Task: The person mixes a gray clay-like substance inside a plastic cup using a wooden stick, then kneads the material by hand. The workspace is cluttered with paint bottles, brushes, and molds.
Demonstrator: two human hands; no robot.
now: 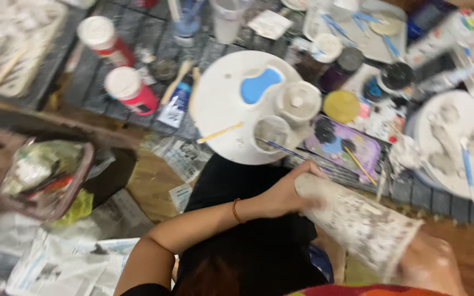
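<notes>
My left hand (pixel 286 194) is closed around the narrow end of a tapered white clay vessel (pixel 357 222), which lies tilted over my lap with its wide mouth toward the lower right. A red string bracelet (pixel 237 211) sits on that wrist. At the wide mouth a clay-smeared limb (pixel 434 266), seemingly my right forearm, meets the rim. The right hand itself is hidden, possibly inside the vessel. The picture is blurred by motion.
Ahead lies a round white board (pixel 220 104) carrying a blue paint patch (pixel 259 85), white cups and brushes. Around it are two red containers with white lids (pixel 130 90), a purple palette (pixel 341 142), a yellow lid (pixel 341 106), a white plate (pixel 456 142), newspapers (pixel 67 263) and a basket (pixel 45 178).
</notes>
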